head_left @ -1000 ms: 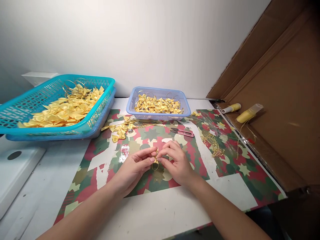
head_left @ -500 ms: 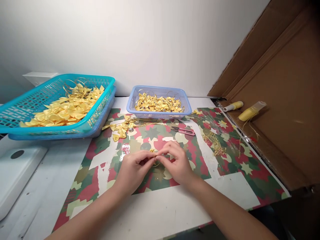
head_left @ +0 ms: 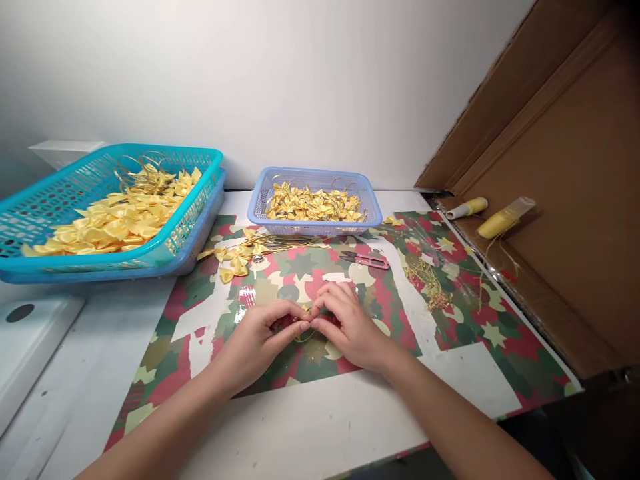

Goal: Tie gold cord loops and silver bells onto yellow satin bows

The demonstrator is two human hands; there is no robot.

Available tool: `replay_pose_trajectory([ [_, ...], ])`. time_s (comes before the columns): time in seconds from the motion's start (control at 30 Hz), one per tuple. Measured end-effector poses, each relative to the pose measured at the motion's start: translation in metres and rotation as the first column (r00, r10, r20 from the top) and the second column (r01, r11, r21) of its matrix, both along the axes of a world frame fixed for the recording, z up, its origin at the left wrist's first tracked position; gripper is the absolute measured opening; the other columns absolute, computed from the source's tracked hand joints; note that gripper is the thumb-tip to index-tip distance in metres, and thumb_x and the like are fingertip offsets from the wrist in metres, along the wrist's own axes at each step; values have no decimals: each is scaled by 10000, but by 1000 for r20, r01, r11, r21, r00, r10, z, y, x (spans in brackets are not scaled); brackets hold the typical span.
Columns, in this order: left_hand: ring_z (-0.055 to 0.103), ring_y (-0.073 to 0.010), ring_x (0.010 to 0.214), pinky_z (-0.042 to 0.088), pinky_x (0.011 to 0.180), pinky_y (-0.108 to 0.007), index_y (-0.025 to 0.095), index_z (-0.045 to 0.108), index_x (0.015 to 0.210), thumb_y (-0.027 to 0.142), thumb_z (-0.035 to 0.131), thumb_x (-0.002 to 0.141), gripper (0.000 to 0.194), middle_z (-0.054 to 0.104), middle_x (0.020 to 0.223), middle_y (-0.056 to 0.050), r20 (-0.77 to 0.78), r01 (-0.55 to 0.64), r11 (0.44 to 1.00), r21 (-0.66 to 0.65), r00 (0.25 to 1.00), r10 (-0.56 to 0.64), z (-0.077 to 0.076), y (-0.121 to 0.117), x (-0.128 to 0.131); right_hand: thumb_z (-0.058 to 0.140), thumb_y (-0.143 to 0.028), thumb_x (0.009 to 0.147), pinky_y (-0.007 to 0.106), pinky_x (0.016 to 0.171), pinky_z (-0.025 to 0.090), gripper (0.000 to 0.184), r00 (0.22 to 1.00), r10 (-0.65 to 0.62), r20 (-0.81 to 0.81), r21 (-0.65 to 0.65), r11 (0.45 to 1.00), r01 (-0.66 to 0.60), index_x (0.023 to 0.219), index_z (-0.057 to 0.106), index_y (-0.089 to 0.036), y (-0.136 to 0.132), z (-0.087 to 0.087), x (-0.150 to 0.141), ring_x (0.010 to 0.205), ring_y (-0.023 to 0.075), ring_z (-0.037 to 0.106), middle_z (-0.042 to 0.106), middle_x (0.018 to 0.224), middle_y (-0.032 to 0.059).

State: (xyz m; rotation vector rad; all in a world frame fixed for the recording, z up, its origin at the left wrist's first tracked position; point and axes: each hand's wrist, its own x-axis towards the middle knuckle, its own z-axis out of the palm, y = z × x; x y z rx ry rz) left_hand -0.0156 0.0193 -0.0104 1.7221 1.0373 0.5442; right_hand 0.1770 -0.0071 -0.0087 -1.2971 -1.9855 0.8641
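Bows piled in purple basket and turquoise basket left of it, loop pinched by left fingers and right fingers

The left hand and right hand come together over a patterned sheet, pinching a mostly hidden gold-coloured piece. Beyond them on the tabletop lie pink thread snips, loose yellow bows and a filled lavender basket.

Brown cardboard stands by a white wall.
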Motion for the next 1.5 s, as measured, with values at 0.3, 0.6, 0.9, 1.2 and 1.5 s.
replay_pose_trajectory([
  [0.3,597,-146,620,435,560,-230,219,521,959,414,690,788,309,691,703,8,162,-242,941,-238,945,285,1,-1,3,586,-184,891,320,825,398,132,995,-84,-56,46,995,87,775,532,-215,0,-6,-4,886,172,469,556,839,0],
  [0.6,597,-160,642,448,563,-249,191,677,849,444,687,776,264,675,720,-19,11,-271,961,-59,962,273,2,-3,3,560,-182,899,347,825,383,121,988,-150,-23,176,973,151,788,531,-219,1,-9,-6,890,189,486,589,854,12],
  [0.9,542,-137,560,397,521,-233,229,733,837,420,638,803,216,712,689,2,-136,-153,984,90,977,164,10,-3,7,546,-176,901,349,813,361,128,983,-181,32,236,957,169,783,529,-221,-1,-12,-9,871,188,489,588,838,7],
  [1.2,476,-122,539,336,500,-227,203,687,759,410,580,839,247,649,627,9,-155,-90,991,95,982,104,14,-2,6,535,-182,904,346,800,353,131,979,-198,39,249,951,182,779,528,-221,0,-9,-11,857,189,490,589,840,10],
  [1.5,451,-126,596,334,524,-226,193,582,793,412,465,908,274,561,677,11,-117,40,999,6,992,-39,12,0,5,536,-184,889,348,789,339,121,972,-222,74,247,949,198,776,520,-221,-1,-9,-11,862,191,500,595,840,7],
])
